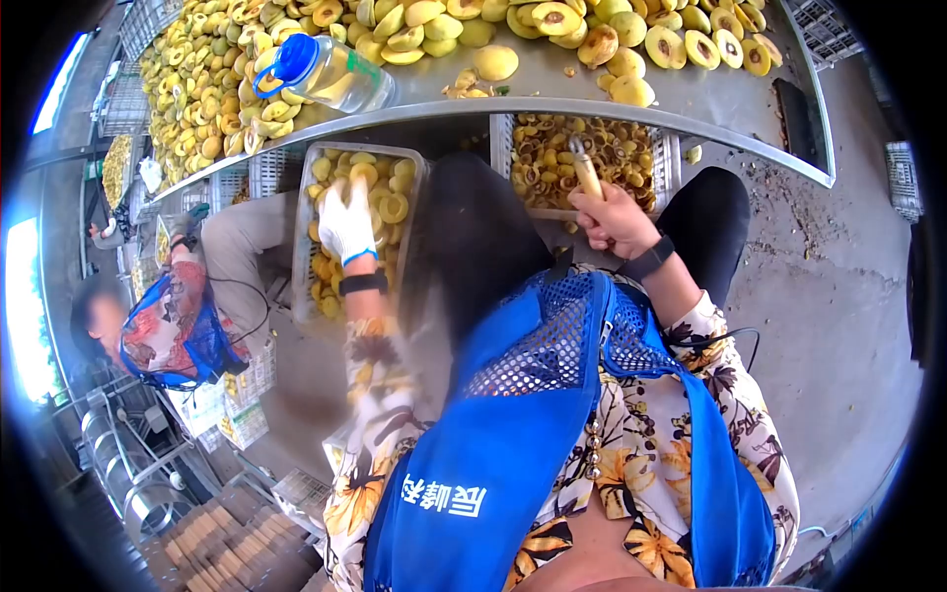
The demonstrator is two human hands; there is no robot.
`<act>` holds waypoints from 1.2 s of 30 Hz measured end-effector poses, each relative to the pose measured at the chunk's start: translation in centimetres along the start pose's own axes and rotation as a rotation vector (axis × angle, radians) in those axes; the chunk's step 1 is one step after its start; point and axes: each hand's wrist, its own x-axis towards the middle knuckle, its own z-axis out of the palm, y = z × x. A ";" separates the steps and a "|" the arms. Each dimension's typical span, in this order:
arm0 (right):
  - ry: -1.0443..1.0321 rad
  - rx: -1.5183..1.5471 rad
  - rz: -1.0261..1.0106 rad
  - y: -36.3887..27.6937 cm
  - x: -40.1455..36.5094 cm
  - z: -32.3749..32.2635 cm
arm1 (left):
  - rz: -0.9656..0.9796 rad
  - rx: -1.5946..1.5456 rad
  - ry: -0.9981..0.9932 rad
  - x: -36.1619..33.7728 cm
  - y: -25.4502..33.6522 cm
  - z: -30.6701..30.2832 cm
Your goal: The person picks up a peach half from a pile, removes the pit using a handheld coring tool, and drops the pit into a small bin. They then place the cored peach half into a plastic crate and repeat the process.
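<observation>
My left hand, in a white glove, is over a pale plastic crate of halved yellow fruit. Its fingers are stretched out and apart, close to the fruit; motion blurs the fingertips. In my bare right hand, a pitting tool is gripped by its light-coloured handle, the metal tip pointing up and away from me. Beneath that tip stands a second crate, holding brownish fruit pieces and scraps. Both crates sit by my knees, below the table edge.
A metal table spans the front, heaped with halved yellow fruit. A water bottle with a blue cap lies near its edge. Another person sits at the left. Scraps litter the floor on the right.
</observation>
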 end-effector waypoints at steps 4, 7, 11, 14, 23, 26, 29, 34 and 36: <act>-0.037 -0.360 -0.139 -0.3 -0.6 2.7 | 0.405 -0.071 -0.046 2.9 10.9 1.3; 0.069 -0.524 -0.229 -0.7 -1.1 2.6 | 0.612 0.010 -0.312 4.4 18.6 5.9; 0.132 -0.579 -0.353 -0.8 -3.2 1.5 | 0.651 0.356 -0.628 4.7 23.8 10.2; 0.197 -0.611 -0.417 -0.3 -3.7 0.7 | 0.606 0.086 -0.609 5.1 23.3 10.1; 0.356 -0.879 -0.820 -3.1 -1.7 4.0 | -0.394 -1.345 -1.002 -1.6 19.4 1.6; 0.379 -0.911 -0.805 -3.4 -1.4 4.8 | -0.568 -1.447 -0.964 -3.4 19.4 2.8; 0.403 -0.923 -0.805 -3.4 -1.4 4.7 | -0.556 -1.557 -0.938 -4.6 20.4 3.8; 0.458 -0.965 -0.789 -3.1 -2.2 4.8 | -0.392 -1.623 -0.856 -5.7 21.4 4.3; 0.482 -0.939 -0.793 -3.0 -2.2 4.9 | -0.364 -1.653 -0.848 -6.0 21.5 4.6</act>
